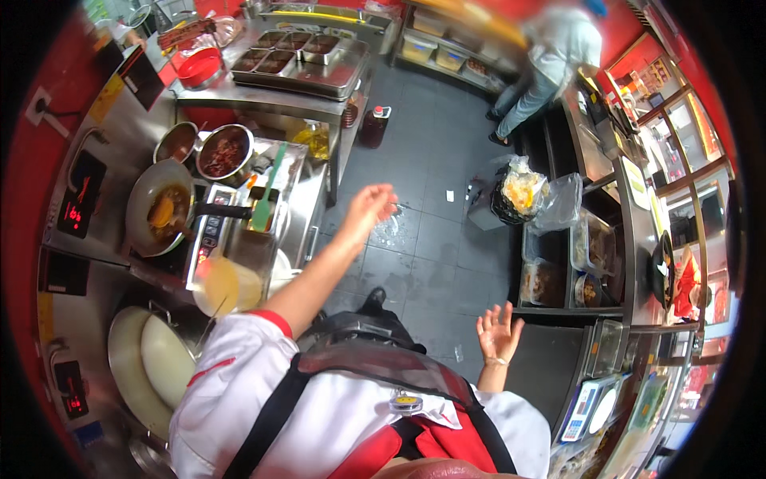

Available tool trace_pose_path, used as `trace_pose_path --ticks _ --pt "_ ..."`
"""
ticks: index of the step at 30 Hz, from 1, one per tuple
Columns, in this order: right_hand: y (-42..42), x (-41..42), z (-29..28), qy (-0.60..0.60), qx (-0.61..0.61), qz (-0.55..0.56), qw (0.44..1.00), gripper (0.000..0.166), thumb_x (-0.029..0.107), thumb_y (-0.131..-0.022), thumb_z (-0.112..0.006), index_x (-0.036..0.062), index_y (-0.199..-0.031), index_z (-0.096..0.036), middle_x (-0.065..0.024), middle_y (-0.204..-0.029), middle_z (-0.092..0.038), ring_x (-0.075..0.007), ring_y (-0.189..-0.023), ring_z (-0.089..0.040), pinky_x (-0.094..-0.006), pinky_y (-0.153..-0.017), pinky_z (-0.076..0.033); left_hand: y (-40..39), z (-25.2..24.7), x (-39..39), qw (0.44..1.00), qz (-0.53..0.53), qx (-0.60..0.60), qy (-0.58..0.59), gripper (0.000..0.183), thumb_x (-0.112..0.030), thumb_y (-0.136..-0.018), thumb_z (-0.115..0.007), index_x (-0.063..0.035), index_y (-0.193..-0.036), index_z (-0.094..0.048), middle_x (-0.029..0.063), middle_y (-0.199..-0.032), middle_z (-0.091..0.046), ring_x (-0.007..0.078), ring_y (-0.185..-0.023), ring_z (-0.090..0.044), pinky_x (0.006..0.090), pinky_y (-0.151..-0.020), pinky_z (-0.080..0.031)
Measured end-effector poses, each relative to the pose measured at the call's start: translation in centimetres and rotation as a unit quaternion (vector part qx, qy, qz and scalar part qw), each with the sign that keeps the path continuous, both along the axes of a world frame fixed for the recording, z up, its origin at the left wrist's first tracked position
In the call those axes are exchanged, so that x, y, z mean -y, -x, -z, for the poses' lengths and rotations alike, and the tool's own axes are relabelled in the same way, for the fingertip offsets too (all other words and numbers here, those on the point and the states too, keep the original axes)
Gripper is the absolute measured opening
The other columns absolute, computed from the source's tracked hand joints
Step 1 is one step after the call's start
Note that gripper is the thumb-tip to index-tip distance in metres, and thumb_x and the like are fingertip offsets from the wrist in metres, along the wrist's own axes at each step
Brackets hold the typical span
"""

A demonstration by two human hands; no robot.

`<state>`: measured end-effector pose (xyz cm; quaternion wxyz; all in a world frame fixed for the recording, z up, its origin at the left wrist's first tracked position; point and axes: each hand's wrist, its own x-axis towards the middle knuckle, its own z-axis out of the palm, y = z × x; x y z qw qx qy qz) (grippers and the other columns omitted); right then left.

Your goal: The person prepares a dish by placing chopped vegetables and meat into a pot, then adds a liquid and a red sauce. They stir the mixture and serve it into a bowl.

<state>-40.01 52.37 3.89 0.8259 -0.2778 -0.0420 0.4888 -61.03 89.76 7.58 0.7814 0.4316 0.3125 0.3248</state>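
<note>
My left hand [374, 206] reaches out over the tiled floor, beside the steel counter, its fingers loosely curled around nothing. Lower right, my right hand [499, 335] is raised with fingers apart and palm up, holding nothing. At the left, a wok [139, 206] with brown liquid and an orange-brown piece sits on a cooktop, its black handle towards the counter. A green spatula [261, 212] lies across a small container. Two metal pots, one a pot of dark red chunks [225, 152], stand behind the wok. A clear jug of yellowish liquid [230, 287] is near my left elbow.
A co-worker [562, 51] stands at the far right counter. A bin with a black bag [508, 200] holds waste by the right shelves. A jug of dark liquid [374, 127] stands on the floor. A large pot [128, 359] is lower left, a digital scale [583, 410] lower right.
</note>
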Motion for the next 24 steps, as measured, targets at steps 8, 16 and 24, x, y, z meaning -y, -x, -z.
trace_pose_path --ticks 8,16,24 --pt "-7.8 -15.8 6.3 0.379 0.337 -0.017 0.862 0.042 0.034 -0.099 -0.054 0.0059 -0.13 -0.054 -0.0102 -0.119 -0.06 -0.0193 -0.102 -0.062 -0.0304 -0.087 -0.048 -0.5 4.8 -10.2 0.981 -0.183 -0.044 0.047 0.029 -0.026 -0.099 -0.054 -0.009 -0.122 -0.054 0.0033 -0.108 -0.063 0.0112 -0.093 -0.06 0.0262 -0.083 -0.048" --pt "-6.1 -27.7 8.0 0.328 0.33 -0.335 0.819 0.032 0.022 -0.1 -0.053 -0.0008 -0.123 -0.058 -0.009 -0.102 -0.065 -0.0154 -0.087 -0.064 -0.0283 -0.08 -0.053 16.3 10.4 9.1 0.779 -0.47 -0.249 0.333 0.05 -0.04 -0.089 -0.066 -0.0075 -0.123 -0.051 0.0059 -0.106 -0.062 0.0171 -0.094 -0.06 0.0331 -0.081 -0.049" --pt "-4.4 -36.0 9.7 0.277 0.477 -0.471 0.688 0.029 0.017 -0.097 -0.058 -0.0012 -0.12 -0.06 -0.0088 -0.103 -0.067 -0.0156 -0.089 -0.064 -0.0284 -0.08 -0.052 31.9 13.6 13.2 0.612 -0.522 -0.578 0.135 0.077 -0.058 -0.089 -0.056 0.0006 -0.138 -0.042 0.0264 -0.128 -0.055 0.0419 -0.117 -0.053 0.0451 -0.1 -0.038"
